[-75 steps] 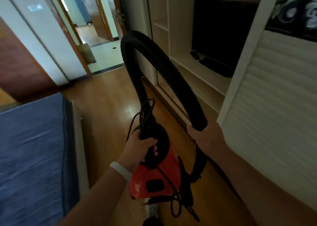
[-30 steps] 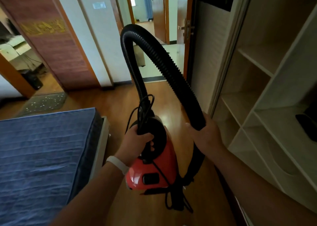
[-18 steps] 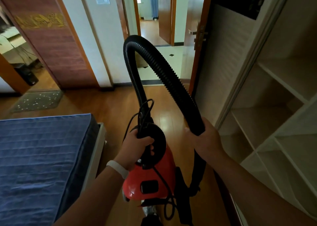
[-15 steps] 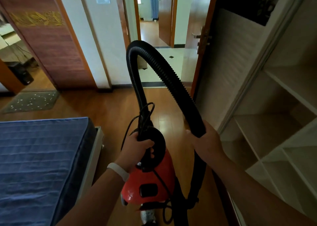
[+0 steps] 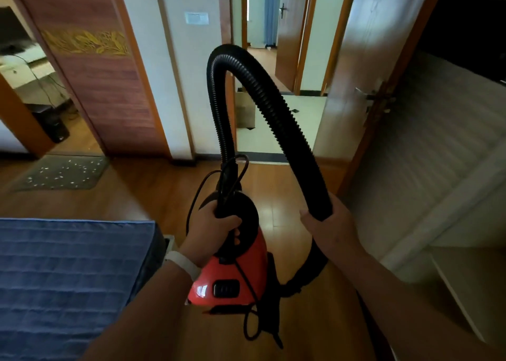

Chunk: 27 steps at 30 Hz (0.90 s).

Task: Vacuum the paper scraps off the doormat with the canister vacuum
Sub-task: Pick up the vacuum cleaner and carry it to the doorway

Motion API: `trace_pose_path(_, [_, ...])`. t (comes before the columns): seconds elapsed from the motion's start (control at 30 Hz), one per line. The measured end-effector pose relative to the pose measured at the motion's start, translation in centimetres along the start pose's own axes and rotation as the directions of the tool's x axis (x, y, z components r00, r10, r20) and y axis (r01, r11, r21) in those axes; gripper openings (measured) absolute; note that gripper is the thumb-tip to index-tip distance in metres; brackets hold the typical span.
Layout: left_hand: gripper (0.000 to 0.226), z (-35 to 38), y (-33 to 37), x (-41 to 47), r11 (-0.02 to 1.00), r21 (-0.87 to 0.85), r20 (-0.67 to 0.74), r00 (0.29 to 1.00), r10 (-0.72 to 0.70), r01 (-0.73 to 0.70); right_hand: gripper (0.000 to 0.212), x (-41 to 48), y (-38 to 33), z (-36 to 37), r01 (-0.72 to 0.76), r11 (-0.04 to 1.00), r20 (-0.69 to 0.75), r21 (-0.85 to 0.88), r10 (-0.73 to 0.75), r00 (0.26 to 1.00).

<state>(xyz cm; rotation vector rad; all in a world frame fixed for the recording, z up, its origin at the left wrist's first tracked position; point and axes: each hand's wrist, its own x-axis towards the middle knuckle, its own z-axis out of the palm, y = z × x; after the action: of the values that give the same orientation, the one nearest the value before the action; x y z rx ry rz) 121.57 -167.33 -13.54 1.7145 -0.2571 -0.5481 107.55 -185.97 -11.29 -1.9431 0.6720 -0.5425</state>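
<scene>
Gripped the black loop handle of the canister vacuum (image 5: pixel 235 275) in the tightly curled fingers of the left hand (image 5: pixel 212 230), with a white wristband (image 5: pixel 182 263) at the wrist. Held the glossy red plastic body above the polished wooden floorboards (image 5: pixel 153 196), with a thin black cord (image 5: pixel 246 319) dangling in a loop beneath. Clasped the black hose (image 5: pixel 273 108) in the right hand (image 5: pixel 328 223), on its smooth lower stretch, with the ribbed length arched high between both hands. Flanked at near left by a blue quilted mattress (image 5: pixel 68 278) and at right by pale slatted cabinet doors (image 5: pixel 424 155). Left the doormat (image 5: pixel 60 173), a dark rectangle with rounded corners, flat on the boards at far left, well apart from the vacuum, before a reddish wood-grain panel banded with gilt leaves. Strewn across that mat: small white paper scraps (image 5: pixel 63 169). Faced an open doorway at far centre, with pale tiles and a brown paper bag (image 5: pixel 245 108) beyond.
</scene>
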Motion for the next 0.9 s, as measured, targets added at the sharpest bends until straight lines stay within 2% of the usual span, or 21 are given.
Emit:
trace_pose_path(0.2, [0.019, -3.1, -0.6, 6.1, 0.996, -0.068, -0.109, 0.992, -0.058, 0.050, 0.027, 7.2, -1.5, 4.8, 0.084, 0.996, 0.090, -0.018, -0.082, 0.993])
trace_pose_path(0.43, [0.014, -6.3, -1.0, 15.5, 0.990, -0.054, -0.215, 0.967, -0.137, 0.128, 0.025, 18.8, -0.7, 12.1, 0.059, 0.998, 0.217, 0.031, -0.064, 0.974])
trace_pose_path(0.6, [0.016, -7.6, 1.2, 23.1, 0.983, -0.033, -0.311, 0.933, -0.181, 0.179, 0.020, 27.8, -0.8, 15.5, 0.023, 0.997, 0.270, 0.067, -0.040, 0.962])
trace_pose_path(0.8, [0.018, -10.2, 4.4, 30.4, 0.987, -0.008, -0.342, 0.927, -0.153, 0.160, 0.022, 37.4, -2.8, 19.6, -0.002, 0.994, 0.342, 0.111, -0.037, 0.939])
trace_pose_path(0.9, [0.020, -12.5, 5.3, 33.0, 0.985, -0.069, -0.384, 0.907, -0.172, 0.157, 0.021, 40.3, -4.6, 22.6, 0.030, 0.994, 0.391, 0.101, -0.067, 0.918])
